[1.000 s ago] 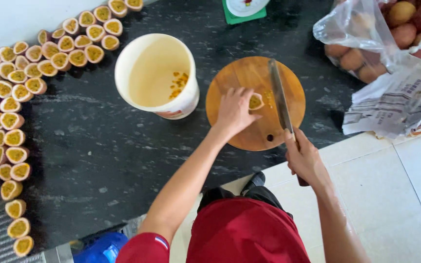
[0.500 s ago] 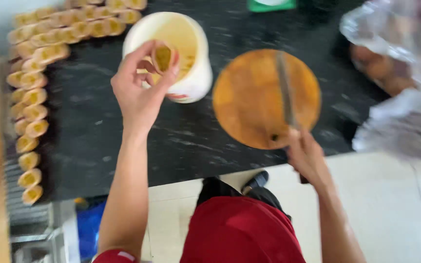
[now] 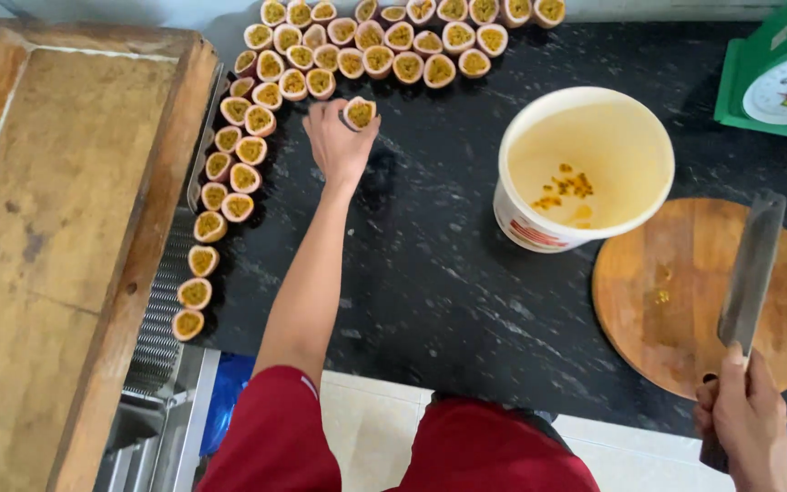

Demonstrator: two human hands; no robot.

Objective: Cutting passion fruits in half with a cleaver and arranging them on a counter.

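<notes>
Left hand (image 3: 339,137) pinches a passion fruit half (image 3: 358,112), now carried from the bucket across to the rows of cut halves (image 3: 321,55) on the black speckled counter (image 3: 430,292). Right hand (image 3: 741,415) stays wrapped around the cleaver (image 3: 751,273) over the round wooden board (image 3: 685,301). White bucket (image 3: 585,169) holds yellow pulp.

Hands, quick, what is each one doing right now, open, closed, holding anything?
Left hand: closed on a fruit half, over the counter.
Right hand: closed on the cleaver handle, blade over the round board.
</notes>
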